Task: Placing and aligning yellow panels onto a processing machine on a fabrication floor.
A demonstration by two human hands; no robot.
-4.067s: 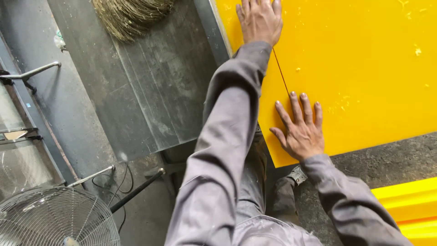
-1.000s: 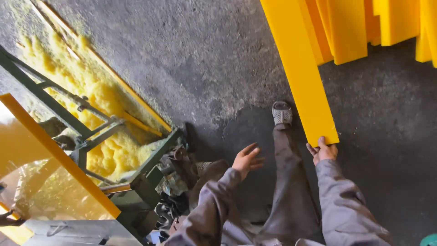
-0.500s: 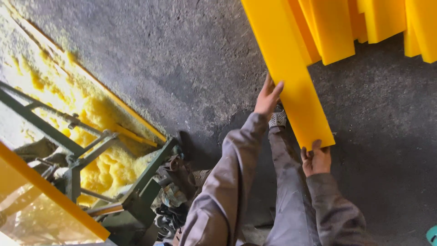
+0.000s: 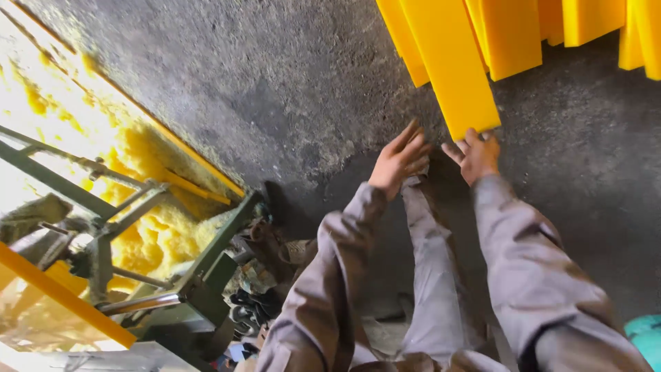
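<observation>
A long yellow plastic board [image 4: 451, 65] lies on the dark concrete floor, overlapping other yellow boards [image 4: 523, 31] behind it. My right hand [image 4: 475, 155] touches the board's near end with its fingertips on the corner. My left hand [image 4: 399, 158] hovers just left of that end, fingers spread, holding nothing. Both arms are in grey sleeves, and my grey trouser leg [image 4: 434, 275] stretches out between them.
A green metal machine frame [image 4: 186, 275] stands at the lower left, with heaps of yellow shavings [image 4: 138, 227] under it and an orange-yellow bar [image 4: 62, 293] across its front. A teal object [image 4: 647, 334] shows at the lower right edge.
The board has slid away from me toward the pile. My left hand came off its left edge and opened; my right hand stays at the near end.
</observation>
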